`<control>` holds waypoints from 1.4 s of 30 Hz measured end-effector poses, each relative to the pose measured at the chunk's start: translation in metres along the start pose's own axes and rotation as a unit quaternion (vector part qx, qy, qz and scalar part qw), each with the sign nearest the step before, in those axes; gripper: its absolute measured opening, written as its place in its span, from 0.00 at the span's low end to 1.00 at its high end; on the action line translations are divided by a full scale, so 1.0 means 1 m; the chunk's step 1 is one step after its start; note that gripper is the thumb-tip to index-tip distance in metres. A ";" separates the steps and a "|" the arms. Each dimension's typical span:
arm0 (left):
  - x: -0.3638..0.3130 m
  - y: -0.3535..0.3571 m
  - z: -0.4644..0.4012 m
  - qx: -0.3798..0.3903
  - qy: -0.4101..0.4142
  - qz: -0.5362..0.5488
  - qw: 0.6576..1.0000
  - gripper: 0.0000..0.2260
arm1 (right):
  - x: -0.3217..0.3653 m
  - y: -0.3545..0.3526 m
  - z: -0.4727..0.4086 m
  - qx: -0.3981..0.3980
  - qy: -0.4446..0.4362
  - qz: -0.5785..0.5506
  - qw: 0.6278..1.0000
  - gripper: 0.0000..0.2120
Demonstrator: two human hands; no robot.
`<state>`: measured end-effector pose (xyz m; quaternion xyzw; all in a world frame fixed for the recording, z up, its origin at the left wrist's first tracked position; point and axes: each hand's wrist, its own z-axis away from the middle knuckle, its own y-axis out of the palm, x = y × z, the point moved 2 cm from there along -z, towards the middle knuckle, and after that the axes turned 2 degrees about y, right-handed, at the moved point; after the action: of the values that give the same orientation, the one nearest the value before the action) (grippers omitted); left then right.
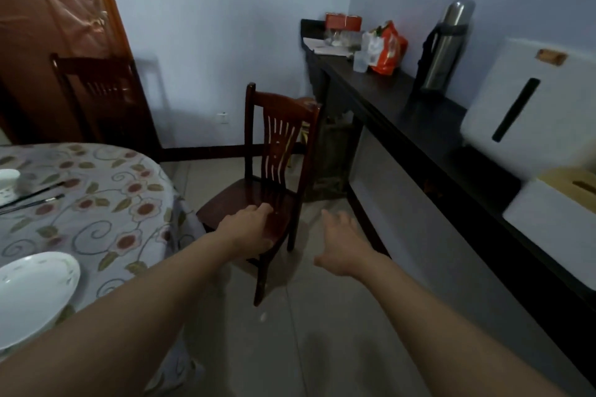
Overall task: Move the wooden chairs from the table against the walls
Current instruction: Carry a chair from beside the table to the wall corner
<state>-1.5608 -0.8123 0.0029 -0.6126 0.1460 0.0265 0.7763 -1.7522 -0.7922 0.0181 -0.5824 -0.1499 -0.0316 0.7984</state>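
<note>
A dark wooden chair [277, 145] with a slatted back stands on the tiled floor between the round table [106, 196] and a long dark counter [403, 126]. Its seat faces the table. My left hand [251, 229] lies over the chair's seat near the bottom of the backrest; whether it grips the wood I cannot tell. Beside the chair and apart from it, my right hand [342, 248] hovers over the floor with fingers spread and nothing in it. A second wooden chair [103, 97] stands at the back left, in front of a brown door.
The table has a floral cloth, a white plate [35, 290], a cup [8, 182] and chopsticks [32, 198]. On the counter stand a steel flask [448, 45], an orange bag [387, 48] and white boxes [532, 109]. The blue walls meet in a corner behind the chair.
</note>
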 end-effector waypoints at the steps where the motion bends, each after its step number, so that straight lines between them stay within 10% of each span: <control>1: 0.004 -0.005 -0.015 -0.003 -0.002 0.004 1.000 0.32 | 0.002 -0.006 -0.017 0.001 -0.002 0.002 1.000 0.45; 28: 0.104 -0.110 -0.392 -0.067 -0.105 0.078 0.989 0.28 | 0.020 -0.135 -0.448 0.009 -0.071 0.014 0.997 0.41; 42: 0.207 -0.152 -0.544 -0.019 0.004 0.072 0.997 0.27 | 0.061 -0.144 -0.602 -0.004 0.036 -0.027 0.999 0.39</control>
<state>-1.4353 -1.3998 -0.0196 -0.6152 0.1926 0.0824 0.7600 -1.6044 -1.3958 0.0014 -0.5798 -0.1366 -0.0752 0.7997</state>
